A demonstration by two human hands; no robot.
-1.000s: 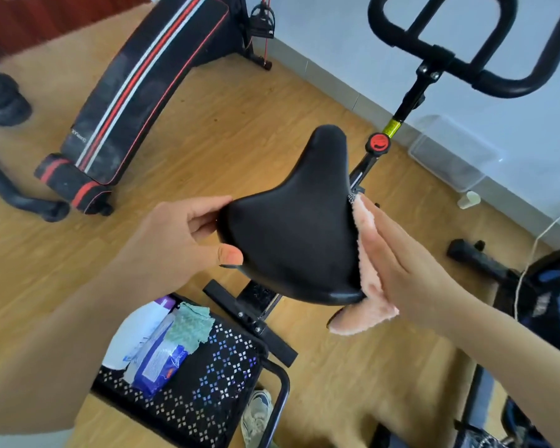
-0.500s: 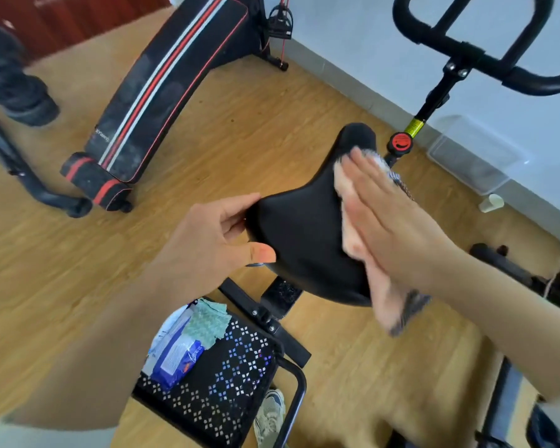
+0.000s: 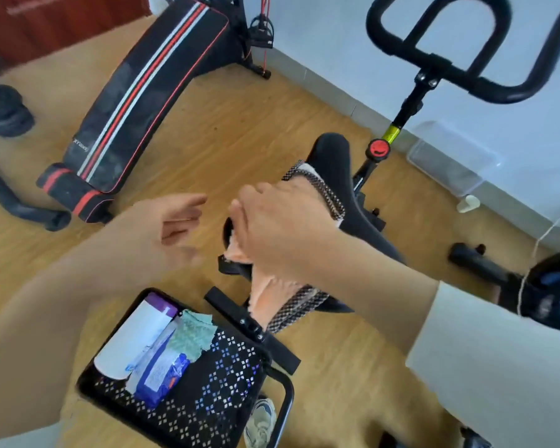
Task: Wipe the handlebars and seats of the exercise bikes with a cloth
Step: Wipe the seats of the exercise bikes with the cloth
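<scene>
We are pressing a soft peach cloth with a dark woven border [image 3: 265, 295] onto the black padded saddle of the exercise bike [image 3: 332, 150] in the middle of the view. The cloth is draping over the saddle's wide rear, with one end hanging below it. Our right hand [image 3: 278, 221] is lying flat on top of the cloth, fingers together and not curling round it. Our left hand [image 3: 172, 227] is hovering just left of the saddle, apart from it, fingers loosely spread and holding nothing. Ahead of the saddle nose, a round red knob [image 3: 378, 149] is sitting on the post, and the black looped handlebars [image 3: 495, 87] are rising above. Below our hands, a black perforated metal basket [image 3: 227, 399] is holding a white bottle with a purple cap [image 3: 133, 337], a blue packet of wipes [image 3: 159, 376] and a green rag [image 3: 194, 334]. A black padded bench with red and white stripes [image 3: 143, 98] is standing on the wooden floor [image 3: 223, 124] to the left.
</scene>
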